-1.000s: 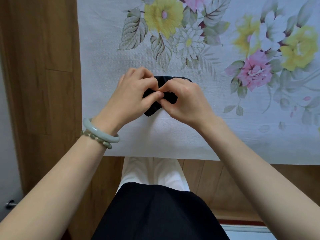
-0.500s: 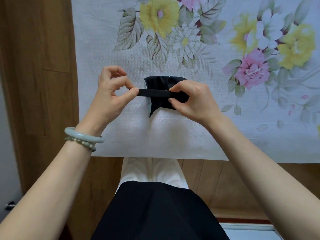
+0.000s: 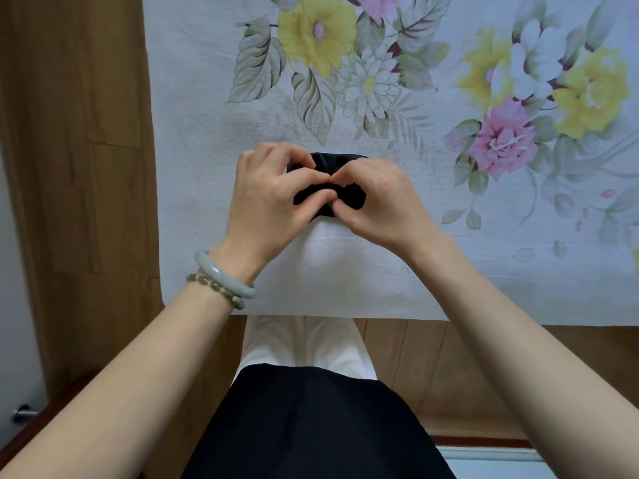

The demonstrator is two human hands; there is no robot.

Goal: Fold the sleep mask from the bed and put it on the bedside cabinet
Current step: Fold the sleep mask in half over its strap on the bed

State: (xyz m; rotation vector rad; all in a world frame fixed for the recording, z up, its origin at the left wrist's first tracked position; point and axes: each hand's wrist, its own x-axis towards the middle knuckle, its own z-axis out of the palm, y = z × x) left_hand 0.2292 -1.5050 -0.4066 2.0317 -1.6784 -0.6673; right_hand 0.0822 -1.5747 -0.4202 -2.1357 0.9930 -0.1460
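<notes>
The black sleep mask (image 3: pixel 330 164) lies bunched on the bed (image 3: pixel 345 271), near its front edge on the floral sheet. My left hand (image 3: pixel 273 198) and my right hand (image 3: pixel 383 202) meet over the middle of the mask, thumbs and forefingers pinching its fabric. Most of the mask is hidden under my fingers; only its top edge and some dark folds show. The bedside cabinet is not in view.
A wooden panel (image 3: pixel 79 167) runs down the left side of the bed. Wooden floor (image 3: pixel 484 375) lies below the sheet's edge. My white trousers and black top fill the lower middle. A metal door stop (image 3: pixel 20 413) sits at the lower left.
Half a second ago my left hand held the strap stretched out to the left. It has now come back to the mask, and both hands pinch together over its middle.
</notes>
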